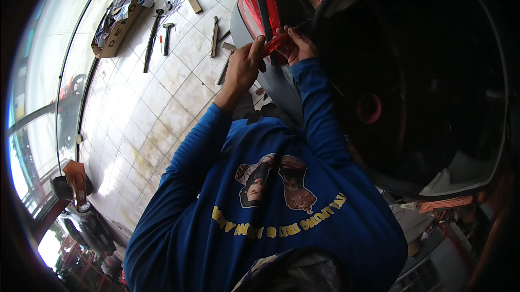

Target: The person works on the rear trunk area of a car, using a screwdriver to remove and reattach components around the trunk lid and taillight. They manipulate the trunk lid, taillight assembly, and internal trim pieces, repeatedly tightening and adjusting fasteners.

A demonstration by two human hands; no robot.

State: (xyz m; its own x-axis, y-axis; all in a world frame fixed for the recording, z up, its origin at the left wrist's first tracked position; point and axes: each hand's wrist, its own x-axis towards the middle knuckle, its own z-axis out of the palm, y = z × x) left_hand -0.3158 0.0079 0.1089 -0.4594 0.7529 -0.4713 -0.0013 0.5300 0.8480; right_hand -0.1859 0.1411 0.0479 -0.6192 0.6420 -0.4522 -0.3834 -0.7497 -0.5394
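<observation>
Red-handled tool (274,43) — a slim one, most likely a screwdriver — sits up at the top middle of the view, pressed against the red tail light (250,0) at the edge of an orange car's open boot (411,92), with both hands closed round it.

At the far left, a curved pane of glass (49,75) runs along the rim of the tiled floor (146,108). A cardboard box (116,27) full of rags and small bits lies by that glass, near the top. Just right of it, a long dark bar (151,43) and a hammer (167,35) rest on the tiles, and further right lie a short wooden block (193,1) and a couple of flat sticks (215,36).

Next comes the left hand (244,67), its blue sleeve rising from the lower edge. The fingers are curled shut on the lower end of the red handle, thumb side up, the fist just beside the grey bumper panel (276,92).

The right hand (297,43) is touching the tool's upper end — fingers pinched closed round it, right against the dark seam between the lamp and the boot opening. The two hands are almost touching each other.

Below them, the person's blue long-sleeved shirt (271,211) with a printed picture and yellow lettering fills the lower middle.

To the right, the dark boot cavity gapes wide, a round reddish fitting (370,109) showing inside it, and a pale trim edge (460,167) curving along its lower right.
</observation>
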